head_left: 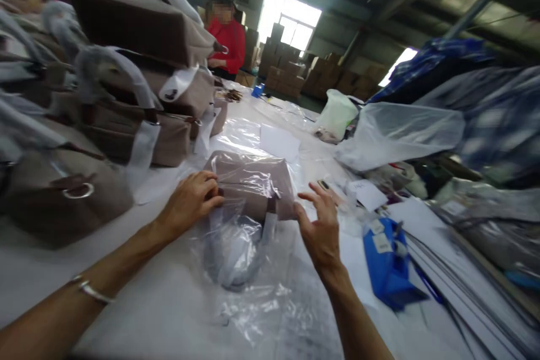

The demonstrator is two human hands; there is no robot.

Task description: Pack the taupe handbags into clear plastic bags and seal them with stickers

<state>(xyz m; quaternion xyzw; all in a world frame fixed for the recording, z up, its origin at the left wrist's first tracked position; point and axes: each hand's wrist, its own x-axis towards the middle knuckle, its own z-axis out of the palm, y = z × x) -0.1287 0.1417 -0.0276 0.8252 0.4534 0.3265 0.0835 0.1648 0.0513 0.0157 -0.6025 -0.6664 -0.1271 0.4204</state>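
Note:
A taupe handbag [253, 174] lies on the white table in front of me, inside a clear plastic bag [261, 304] whose loose end spreads toward me. The handbag's wrapped handle [234, 253] points my way under the film. At its left side is my left hand [192, 202], fingers curled with thumb and fingertips pinching at the plastic's edge. My right hand [318, 225] is by the right side, its fingers spread and the thumb near the handbag's corner.
Taupe handbags [139, 28] with wrapped handles are piled at left. At right stand a blue tape dispenser [386, 264], white papers [367, 194] and clear plastic [405, 129]. A person in red [230, 39] stands beyond the table, before stacked cartons [287, 70].

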